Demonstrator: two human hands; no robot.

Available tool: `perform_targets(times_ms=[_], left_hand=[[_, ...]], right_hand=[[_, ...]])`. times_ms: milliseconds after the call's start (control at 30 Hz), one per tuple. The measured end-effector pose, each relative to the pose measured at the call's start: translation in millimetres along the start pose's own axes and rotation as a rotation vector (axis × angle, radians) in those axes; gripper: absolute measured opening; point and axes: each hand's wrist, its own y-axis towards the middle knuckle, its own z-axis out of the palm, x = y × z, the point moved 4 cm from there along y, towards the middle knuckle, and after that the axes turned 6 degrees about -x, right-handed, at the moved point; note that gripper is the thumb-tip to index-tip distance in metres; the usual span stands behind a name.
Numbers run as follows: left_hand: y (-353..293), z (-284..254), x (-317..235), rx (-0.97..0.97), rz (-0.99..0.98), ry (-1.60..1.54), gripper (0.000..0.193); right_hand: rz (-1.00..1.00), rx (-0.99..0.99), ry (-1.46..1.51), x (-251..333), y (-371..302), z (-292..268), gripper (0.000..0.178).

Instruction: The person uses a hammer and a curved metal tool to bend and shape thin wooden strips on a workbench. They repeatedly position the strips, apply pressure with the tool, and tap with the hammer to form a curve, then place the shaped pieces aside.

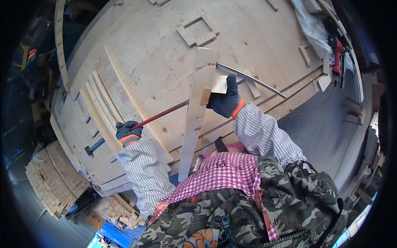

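Observation:
My left hand (128, 131), in a dark glove with an orange cuff, grips the red shaft of a long crowbar (165, 113). The bar runs up to the right, passes behind a long pale wooden plank (197, 105), and comes out as a curved grey end (252, 79). My right hand (225, 97), gloved the same way, presses on the plank and a small wooden block (219, 84) at its right edge. The plank lies across a large plywood work table (231, 37).
Thin wooden strips (101, 105) lie on the table's left part. A square wooden frame (197, 30) sits at the back. A red power tool (337, 49) lies at the table's right edge. Stacks of small wood blocks (49, 177) stand on the floor at lower left.

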Motion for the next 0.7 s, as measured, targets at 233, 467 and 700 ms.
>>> perform_targets(times_ms=[233,467,700], left_hand=[[-10,-17,-13,-0.003,0.195,0.074,0.015],[-113,0,-41,0.683,0.004,-0.056,0.028],[-67,-54,-37,0.552,0.036,-0.119,0.022]], right_hand=[[-0.575,-1.027,-1.147,109,-14,-9,0.077],[1.196,0.2,-2.537,103,-138,-42,0.065],[-0.516,-0.631,-2.313,142,-85,-25,0.051]])
